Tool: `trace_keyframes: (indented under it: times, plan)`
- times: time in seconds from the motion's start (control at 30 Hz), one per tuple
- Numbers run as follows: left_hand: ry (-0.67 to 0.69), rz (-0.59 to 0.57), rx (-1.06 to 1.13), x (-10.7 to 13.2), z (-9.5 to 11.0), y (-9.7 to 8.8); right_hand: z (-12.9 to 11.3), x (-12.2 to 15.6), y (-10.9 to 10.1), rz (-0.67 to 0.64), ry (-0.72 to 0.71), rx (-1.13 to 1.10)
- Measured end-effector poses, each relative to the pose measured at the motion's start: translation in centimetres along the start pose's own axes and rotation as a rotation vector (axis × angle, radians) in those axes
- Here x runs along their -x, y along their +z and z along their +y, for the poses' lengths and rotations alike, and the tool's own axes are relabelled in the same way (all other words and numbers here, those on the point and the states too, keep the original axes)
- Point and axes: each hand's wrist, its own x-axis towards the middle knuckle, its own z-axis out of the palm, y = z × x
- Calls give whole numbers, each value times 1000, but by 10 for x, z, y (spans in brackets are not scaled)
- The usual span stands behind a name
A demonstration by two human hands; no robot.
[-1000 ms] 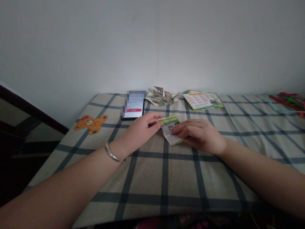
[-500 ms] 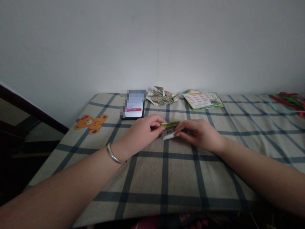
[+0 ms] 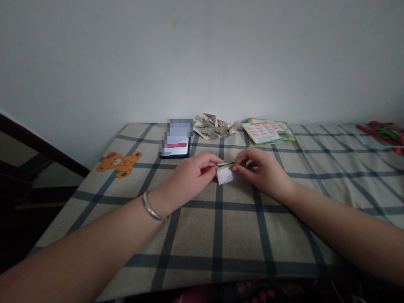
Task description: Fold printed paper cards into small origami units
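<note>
A small folded piece of printed paper [image 3: 225,175], white on the face toward me with green along its top edge, is held just above the checked cloth. My left hand [image 3: 202,172], with a silver bangle at the wrist, pinches its left end between thumb and fingers. At the right end, my right hand [image 3: 260,168] closes thumb and fingers on the same paper. Beyond the hands lies a pile of folded paper pieces [image 3: 214,127]. To the right of that pile is a stack of printed leaflets [image 3: 265,131].
A phone [image 3: 175,139] with a lit screen lies left of the paper pile. An orange bear figure [image 3: 120,163] is on the checked tablecloth [image 3: 195,235] at the left. Red and green items [image 3: 383,134] sit at the far right. A wall [image 3: 221,59] stands behind.
The paper has turned between my fingers: its green printed face showed before, and a white face now points toward me. My right hand has shifted slightly up and inward.
</note>
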Motion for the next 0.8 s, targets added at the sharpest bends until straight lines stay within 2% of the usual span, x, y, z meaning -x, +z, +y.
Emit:
trace_keyframes:
  times: [0.17, 0.4, 0.8]
  plan:
    - [-8, 21, -58, 2, 4, 0, 1, -1, 1, 41, 3, -69]
    - [-48, 37, 58, 3, 3, 3, 2, 0, 3, 62, -41, -160]
    - [-45, 59, -37, 3, 10, 3, 2, 1, 6, 74, -34, -218]
